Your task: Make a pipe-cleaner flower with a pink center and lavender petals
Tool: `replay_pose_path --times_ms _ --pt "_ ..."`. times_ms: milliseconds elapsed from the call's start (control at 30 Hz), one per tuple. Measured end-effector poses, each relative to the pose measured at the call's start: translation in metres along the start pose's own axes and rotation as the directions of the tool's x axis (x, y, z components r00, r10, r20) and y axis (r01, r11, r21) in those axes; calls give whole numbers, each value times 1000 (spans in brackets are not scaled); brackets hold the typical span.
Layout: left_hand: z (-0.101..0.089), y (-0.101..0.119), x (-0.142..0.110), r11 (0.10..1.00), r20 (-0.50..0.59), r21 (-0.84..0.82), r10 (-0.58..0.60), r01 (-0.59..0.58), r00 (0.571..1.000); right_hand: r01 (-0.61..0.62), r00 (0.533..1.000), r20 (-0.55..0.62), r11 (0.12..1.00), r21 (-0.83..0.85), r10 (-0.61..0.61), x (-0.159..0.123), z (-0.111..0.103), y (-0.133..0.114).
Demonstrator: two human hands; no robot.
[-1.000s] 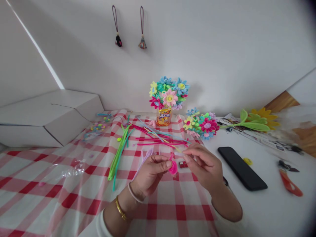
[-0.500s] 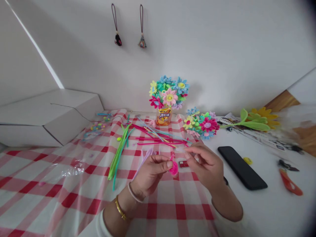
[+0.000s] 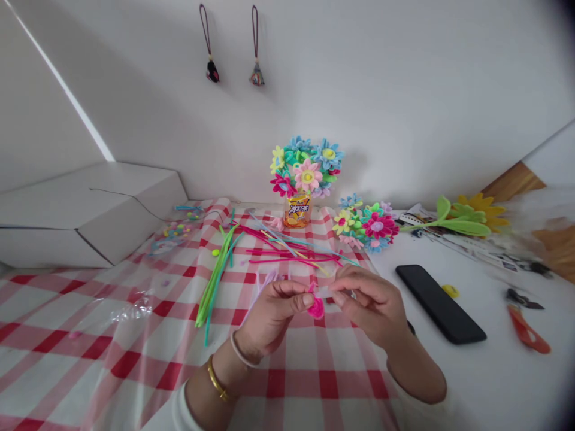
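Observation:
In the middle of the view, my left hand [image 3: 274, 311] pinches a bright pink fuzzy pipe-cleaner loop [image 3: 316, 307] between thumb and fingertips. Opposite it, my right hand [image 3: 371, 305] has thumb and fingers pressed together on a small translucent whitish strip [image 3: 322, 291]. One end of this strip overlaps the top of the pink loop; whether it sticks to it I cannot tell. Behind both hands lie loose magenta pipe cleaners [image 3: 287, 260]. Lilac pipe cleaners [image 3: 268, 280] are partly hidden by my left hand.
Green pipe cleaners [image 3: 215, 281] lie left on the checked cloth [image 3: 148, 365]. A cup [image 3: 297, 212] of fuzzy flowers stands at the back, with a second bunch [image 3: 368, 224] beside it. A black phone [image 3: 440, 304] and orange-handled pliers [image 3: 526, 329] lie right; a white box [image 3: 148, 209] stands left.
My right hand has moved slightly left and down, bringing the translucent strip against the pink loop. My left hand keeps its hold on the loop, nearly still.

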State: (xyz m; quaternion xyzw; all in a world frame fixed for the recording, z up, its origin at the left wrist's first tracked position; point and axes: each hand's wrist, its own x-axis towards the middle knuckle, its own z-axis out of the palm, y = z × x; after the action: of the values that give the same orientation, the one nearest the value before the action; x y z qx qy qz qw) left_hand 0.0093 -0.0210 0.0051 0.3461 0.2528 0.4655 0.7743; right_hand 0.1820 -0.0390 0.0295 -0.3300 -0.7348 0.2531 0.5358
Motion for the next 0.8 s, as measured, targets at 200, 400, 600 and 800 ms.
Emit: replay_pose_path --times_ms 200,400,600,800 --pt "1 0 -1 1000 -34 -7 5 -5 999 -22 1000 -19 997 79 24 1 -2 -2" --pt "0 0 -1 1000 -16 22 3 -2 1000 -29 1000 -3 1000 7 29 1 -1 -3" --pt "-1 0 -1 999 -20 46 16 -15 1000 -21 1000 7 999 46 21 0 -1 -1" --pt "2 3 -1 995 31 89 45 -48 998 -22 1000 16 992 128 20 1 -3 -2"
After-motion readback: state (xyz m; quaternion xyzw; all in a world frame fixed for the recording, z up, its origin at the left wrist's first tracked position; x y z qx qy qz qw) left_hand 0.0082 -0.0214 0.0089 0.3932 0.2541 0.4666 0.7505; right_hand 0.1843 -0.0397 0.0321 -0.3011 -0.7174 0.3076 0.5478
